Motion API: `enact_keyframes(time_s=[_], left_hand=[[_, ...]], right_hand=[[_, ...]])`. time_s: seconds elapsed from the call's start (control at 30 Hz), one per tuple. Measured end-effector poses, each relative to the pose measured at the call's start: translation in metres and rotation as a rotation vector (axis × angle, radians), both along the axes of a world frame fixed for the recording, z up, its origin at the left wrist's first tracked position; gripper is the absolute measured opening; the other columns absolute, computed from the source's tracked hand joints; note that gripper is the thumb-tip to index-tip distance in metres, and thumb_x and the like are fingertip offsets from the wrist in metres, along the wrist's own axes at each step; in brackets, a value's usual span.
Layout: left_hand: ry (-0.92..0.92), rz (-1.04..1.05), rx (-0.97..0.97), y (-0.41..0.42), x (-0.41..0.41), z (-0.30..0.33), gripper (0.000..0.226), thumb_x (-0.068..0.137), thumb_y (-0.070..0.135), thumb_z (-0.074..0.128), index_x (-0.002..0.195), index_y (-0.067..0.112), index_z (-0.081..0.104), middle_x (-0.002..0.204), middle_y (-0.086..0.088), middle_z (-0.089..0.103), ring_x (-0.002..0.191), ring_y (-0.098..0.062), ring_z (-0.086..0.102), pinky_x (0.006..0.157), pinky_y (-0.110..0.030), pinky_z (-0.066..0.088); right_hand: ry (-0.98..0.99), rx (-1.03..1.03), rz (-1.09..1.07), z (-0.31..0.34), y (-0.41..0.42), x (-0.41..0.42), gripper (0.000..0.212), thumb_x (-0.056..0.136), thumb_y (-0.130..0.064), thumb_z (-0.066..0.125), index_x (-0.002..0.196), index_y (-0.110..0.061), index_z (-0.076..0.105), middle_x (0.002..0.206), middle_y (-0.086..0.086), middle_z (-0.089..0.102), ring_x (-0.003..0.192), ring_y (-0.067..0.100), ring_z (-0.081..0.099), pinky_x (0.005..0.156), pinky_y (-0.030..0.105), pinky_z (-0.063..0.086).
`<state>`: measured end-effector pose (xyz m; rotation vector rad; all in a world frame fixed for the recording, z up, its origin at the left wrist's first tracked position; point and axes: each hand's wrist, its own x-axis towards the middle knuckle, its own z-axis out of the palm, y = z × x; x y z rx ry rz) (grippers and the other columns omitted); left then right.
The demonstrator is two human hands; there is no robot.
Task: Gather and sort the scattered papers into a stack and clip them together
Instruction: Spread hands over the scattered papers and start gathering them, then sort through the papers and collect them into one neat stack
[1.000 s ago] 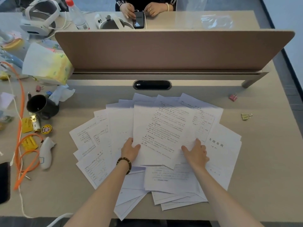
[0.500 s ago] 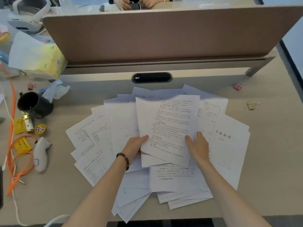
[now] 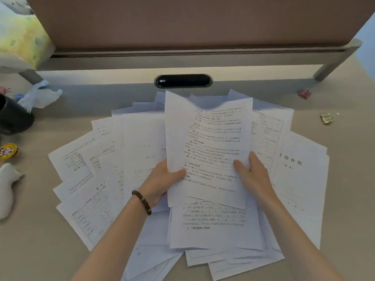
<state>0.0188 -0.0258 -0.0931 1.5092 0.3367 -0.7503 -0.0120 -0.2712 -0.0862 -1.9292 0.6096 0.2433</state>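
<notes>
Over cluttered counter [image 3: 345, 179]: left hand [image 3: 160, 182] and right hand [image 3: 253, 175] pinch one printed sheet [image 3: 209, 138] above fanned papers [image 3: 105, 179]. Gathering barely begun; next, likely collect more sheets. Clips [image 3: 326, 118] wait right.

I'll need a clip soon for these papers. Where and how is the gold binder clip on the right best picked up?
Pinch the gold binder clip by its body, coming from above with the right hand. It lies alone on the bare desk, clear of the papers, so nothing blocks a top-down grip.
</notes>
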Motion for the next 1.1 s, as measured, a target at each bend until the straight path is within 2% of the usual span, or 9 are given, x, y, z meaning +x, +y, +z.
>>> enact_keyframes(time_s=[0.07, 0.17, 0.3, 0.4, 0.67, 0.77, 0.87, 0.93, 1.1], left_hand=[[-0.053, -0.050, 0.022, 0.002, 0.000, 0.000, 0.039, 0.091, -0.002, 0.064, 0.126, 0.015, 0.064, 0.121, -0.002, 0.073, 0.110, -0.023, 0.070, 0.097, -0.049, 0.055], [-0.109, -0.044, -0.005, 0.002, -0.001, 0.002, 0.044, 0.085, -0.014, 0.057, 0.118, 0.012, 0.067, 0.114, -0.005, 0.076, 0.106, -0.028, 0.072, 0.091, -0.049, 0.058], [-0.185, 0.040, -0.126, 0.000, -0.010, 0.010, 0.028, 0.094, 0.005, 0.062, 0.121, 0.010, 0.067, 0.113, -0.009, 0.076, 0.103, -0.029, 0.073, 0.088, -0.044, 0.060], [-0.327, 0.046, -0.097, 0.001, -0.021, 0.016, 0.027, 0.095, 0.014, 0.063, 0.122, 0.011, 0.067, 0.113, -0.007, 0.076, 0.101, -0.026, 0.074, 0.088, -0.044, 0.060], [-0.733, 0.104, 0.010, 0.004, -0.063, 0.062, 0.022, 0.091, 0.017, 0.069, 0.112, 0.013, 0.070, 0.107, -0.006, 0.078, 0.096, -0.025, 0.076, 0.083, -0.047, 0.060], [-0.856, 0.186, 0.018, 0.005, -0.075, 0.079, 0.021, 0.088, 0.016, 0.072, 0.109, 0.009, 0.071, 0.102, -0.002, 0.079, 0.090, -0.019, 0.076, 0.076, -0.040, 0.062], [-0.944, 0.259, 0.004, 0.005, -0.084, 0.095, 0.009, 0.089, 0.014, 0.071, 0.098, 0.016, 0.072, 0.094, 0.005, 0.077, 0.082, -0.010, 0.075, 0.069, -0.031, 0.063], [-0.966, 0.263, -0.087, 0.007, -0.087, 0.102, 0.014, 0.089, 0.013, 0.072, 0.102, 0.017, 0.072, 0.098, 0.003, 0.077, 0.088, -0.014, 0.075, 0.072, -0.031, 0.062], [-0.969, 0.188, -0.279, 0.018, -0.079, 0.101, 0.054, 0.083, 0.017, 0.071, 0.134, 0.015, 0.056, 0.124, -0.007, 0.070, 0.110, -0.026, 0.069, 0.087, -0.039, 0.059]], right_hand=[[-0.040, 0.036, -0.011, -0.004, 0.000, -0.001, 0.027, 0.099, -0.024, 0.054, 0.126, -0.031, 0.055, 0.121, -0.016, 0.064, 0.112, 0.013, 0.063, 0.098, 0.040, 0.052], [-0.079, 0.123, -0.037, -0.008, -0.002, -0.003, 0.040, 0.090, -0.013, 0.057, 0.124, -0.034, 0.058, 0.118, -0.015, 0.069, 0.107, 0.015, 0.068, 0.094, 0.046, 0.057], [-0.207, 0.223, -0.051, -0.009, -0.002, -0.010, 0.039, 0.087, -0.006, 0.056, 0.117, -0.030, 0.063, 0.110, -0.011, 0.075, 0.099, 0.016, 0.073, 0.082, 0.044, 0.061], [-0.329, 0.281, -0.066, -0.006, 0.000, -0.018, 0.033, 0.090, -0.005, 0.056, 0.113, -0.028, 0.064, 0.106, -0.012, 0.076, 0.095, 0.012, 0.074, 0.076, 0.037, 0.062], [-0.612, 0.277, 0.053, 0.037, -0.006, -0.054, 0.036, 0.093, -0.001, 0.065, 0.125, -0.017, 0.060, 0.116, 0.000, 0.074, 0.102, 0.021, 0.073, 0.085, 0.047, 0.062], [-0.720, 0.281, 0.055, 0.060, -0.005, -0.065, 0.034, 0.092, 0.000, 0.067, 0.123, -0.012, 0.059, 0.118, 0.002, 0.073, 0.104, 0.022, 0.072, 0.088, 0.048, 0.061], [-0.827, 0.288, 0.057, 0.083, 0.000, -0.074, 0.033, 0.091, 0.004, 0.064, 0.121, -0.009, 0.059, 0.116, 0.002, 0.074, 0.104, 0.024, 0.072, 0.087, 0.049, 0.060], [-0.868, 0.312, 0.062, 0.096, 0.005, -0.078, 0.034, 0.091, 0.007, 0.062, 0.119, -0.013, 0.061, 0.112, -0.002, 0.075, 0.102, 0.021, 0.072, 0.086, 0.046, 0.061], [-0.904, 0.373, 0.114, 0.101, 0.015, -0.079, 0.042, 0.092, 0.010, 0.058, 0.124, -0.017, 0.059, 0.115, -0.002, 0.074, 0.106, 0.024, 0.071, 0.086, 0.049, 0.060]])
